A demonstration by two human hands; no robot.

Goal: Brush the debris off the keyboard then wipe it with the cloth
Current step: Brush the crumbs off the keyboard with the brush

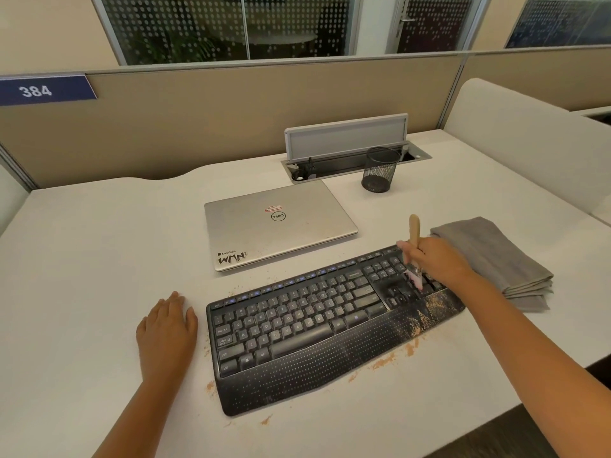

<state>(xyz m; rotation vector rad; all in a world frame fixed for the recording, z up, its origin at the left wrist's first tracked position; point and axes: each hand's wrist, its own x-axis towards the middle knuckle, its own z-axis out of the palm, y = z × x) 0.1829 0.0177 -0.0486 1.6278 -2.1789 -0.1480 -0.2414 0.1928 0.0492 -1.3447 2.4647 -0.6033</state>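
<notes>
Meanwhile, gripping the brush (414,233) over the keyboard (317,319) centred on the table (99,246), the right hand (436,259) is risking flicking debris (429,305) onto the nearby cloth (492,256), the left hand (167,325) lying flat, holding nothing.

We see two bare forearms, no sleeves, no rings or watch on our left hand (167,328) or right hand (433,259).

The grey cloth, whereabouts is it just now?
In the head view, the folded grey cloth lies on the desk at the right, just beyond the keyboard's right end and behind the right hand holding the brush.
</notes>
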